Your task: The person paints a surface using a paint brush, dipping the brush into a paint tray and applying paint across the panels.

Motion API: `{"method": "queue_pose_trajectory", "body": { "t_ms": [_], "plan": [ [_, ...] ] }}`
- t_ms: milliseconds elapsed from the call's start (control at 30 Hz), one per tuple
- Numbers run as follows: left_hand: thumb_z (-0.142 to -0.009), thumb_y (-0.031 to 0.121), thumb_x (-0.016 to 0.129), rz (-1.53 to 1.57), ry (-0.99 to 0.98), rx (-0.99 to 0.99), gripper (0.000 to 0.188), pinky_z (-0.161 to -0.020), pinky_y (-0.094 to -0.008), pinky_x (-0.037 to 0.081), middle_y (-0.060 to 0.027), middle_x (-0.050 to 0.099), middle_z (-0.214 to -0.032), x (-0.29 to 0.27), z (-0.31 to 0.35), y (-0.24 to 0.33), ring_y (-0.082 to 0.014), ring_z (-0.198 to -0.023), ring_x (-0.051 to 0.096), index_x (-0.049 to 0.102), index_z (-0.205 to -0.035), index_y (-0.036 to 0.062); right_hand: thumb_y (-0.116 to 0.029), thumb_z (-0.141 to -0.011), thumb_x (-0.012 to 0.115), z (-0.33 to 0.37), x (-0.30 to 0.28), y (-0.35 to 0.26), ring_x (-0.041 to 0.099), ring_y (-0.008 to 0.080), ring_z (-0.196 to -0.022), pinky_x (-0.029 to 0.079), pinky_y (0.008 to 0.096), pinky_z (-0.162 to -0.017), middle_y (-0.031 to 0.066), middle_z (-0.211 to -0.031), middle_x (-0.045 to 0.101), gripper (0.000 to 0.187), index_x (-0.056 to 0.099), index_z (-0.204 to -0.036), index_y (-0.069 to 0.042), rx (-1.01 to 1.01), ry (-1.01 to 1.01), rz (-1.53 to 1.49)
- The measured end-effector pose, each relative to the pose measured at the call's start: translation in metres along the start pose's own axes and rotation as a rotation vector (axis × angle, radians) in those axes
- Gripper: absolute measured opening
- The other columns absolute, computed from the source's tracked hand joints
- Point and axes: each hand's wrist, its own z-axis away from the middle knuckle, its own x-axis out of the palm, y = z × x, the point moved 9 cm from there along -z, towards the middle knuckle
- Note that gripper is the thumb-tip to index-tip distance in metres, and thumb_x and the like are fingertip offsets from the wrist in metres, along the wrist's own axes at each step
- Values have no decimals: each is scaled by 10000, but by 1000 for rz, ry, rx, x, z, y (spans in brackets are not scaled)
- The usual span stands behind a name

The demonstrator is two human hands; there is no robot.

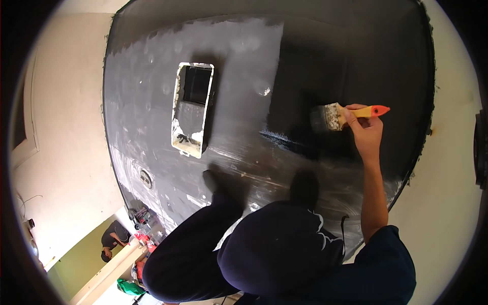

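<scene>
My right hand (364, 129) is closed round the yellow, red-tipped handle of a wide paintbrush (333, 117). Its bristles point left and look blurred over a black patch of the dark floor (305, 76); the metal band is smeared with pale, dried paint. To the left of the brush, a white-rimmed paint tray (192, 114) lies on the grey part of the floor, with a black pool in its far end and smears on its near end. My left hand is out of sight.
Pale walls (66, 107) border the floor left and right. A round fitting (146, 179) sits in the floor at the left. Past a wooden beam (109, 272), another person (114, 239) is bent over among clutter and a green bag (130, 287). My feet are on the floor.
</scene>
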Motion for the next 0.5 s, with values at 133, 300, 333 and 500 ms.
{"method": "queue_pose_trajectory", "body": {
  "t_ms": [133,300,333,500],
  "plan": [
    [-975,220,715,-242,-333,86,338,-809,-372,575,-131,731,-1081,74,3,13,-244,-936,709,658,-1239,16,-67,-976,757,-3,17,-10,718,148,-903,616,276,-784,119,-1048,730,142,674,-1041,27,29,118,-113],
    [-964,249,735,-447,-648,482,342,-781,-355,560,-117,740,-1053,177,1,120,-220,-902,709,668,-1225,39,-77,-988,742,6,57,-10,716,172,-954,641,310,-818,133,-1088,723,135,631,-969,-4,-57,73,-82],
    [-961,255,739,-497,-689,590,343,-775,-351,557,-114,742,-1047,208,2,156,-215,-895,709,671,-1223,44,-77,-986,745,11,59,-10,714,176,-968,646,317,-827,135,-1095,717,140,631,-972,2,-39,103,-86],
    [-967,255,721,-677,-748,1271,320,-737,-352,545,-104,724,-970,331,39,342,-207,-825,701,672,-1186,27,-46,-964,760,31,100,-28,715,158,-923,622,292,-842,137,-1070,727,132,643,-956,14,-10,132,-149]
  ]
}}
